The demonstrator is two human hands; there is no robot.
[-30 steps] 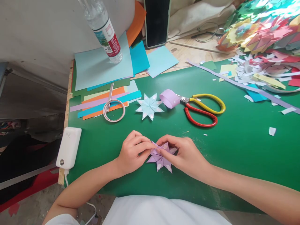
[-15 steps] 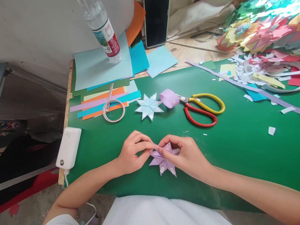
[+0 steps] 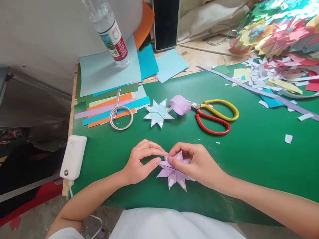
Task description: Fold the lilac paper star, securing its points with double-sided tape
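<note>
A purple folded paper star (image 3: 175, 174) with small white patches on its points lies low over the green table. My right hand (image 3: 196, 162) pinches its upper edge between thumb and fingers. My left hand (image 3: 142, 161) is at the star's left side, thumb and fingers apart, fingertips reaching the top point beside my right fingertips. Above them lies a light blue paper star (image 3: 159, 113), with a purple paper loop (image 3: 179, 105) to its right. Scissors (image 3: 211, 114) with one yellow and one red handle lie beside the loop.
Tape roll (image 3: 121, 118) and coloured strips (image 3: 104, 113) lie at the left. A bottle (image 3: 112, 36) stands on paper sheets (image 3: 94, 73). A white power bank (image 3: 73, 156) sits at the left edge, a phone (image 3: 166, 23) stands behind, and paper scraps (image 3: 269, 73) are heaped at the right.
My left thumb has moved away from my left fingers, opening that hand. The purple star has turned slightly in my right hand.
</note>
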